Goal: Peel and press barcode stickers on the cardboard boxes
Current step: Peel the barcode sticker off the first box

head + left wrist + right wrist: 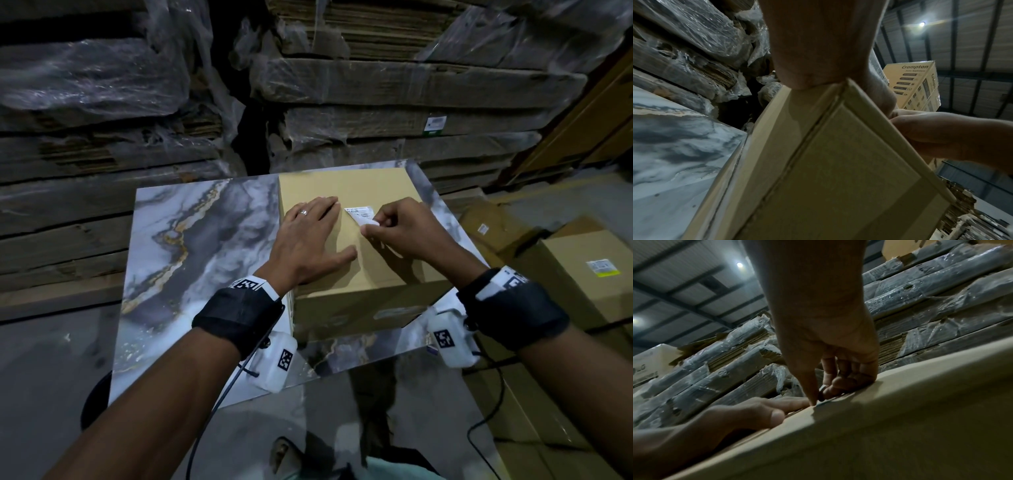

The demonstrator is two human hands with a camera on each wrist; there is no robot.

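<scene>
One barcode sticker, at centre frame on the cardboard box, is half laid, its near end pinched by the right hand while the flat left hand steadies; pressing remains.

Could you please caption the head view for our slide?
Left hand steadies cardboard box; right hand pinches barcode sticker.

Black wristbands carry white coded camera modules; ring on left hand.
</scene>
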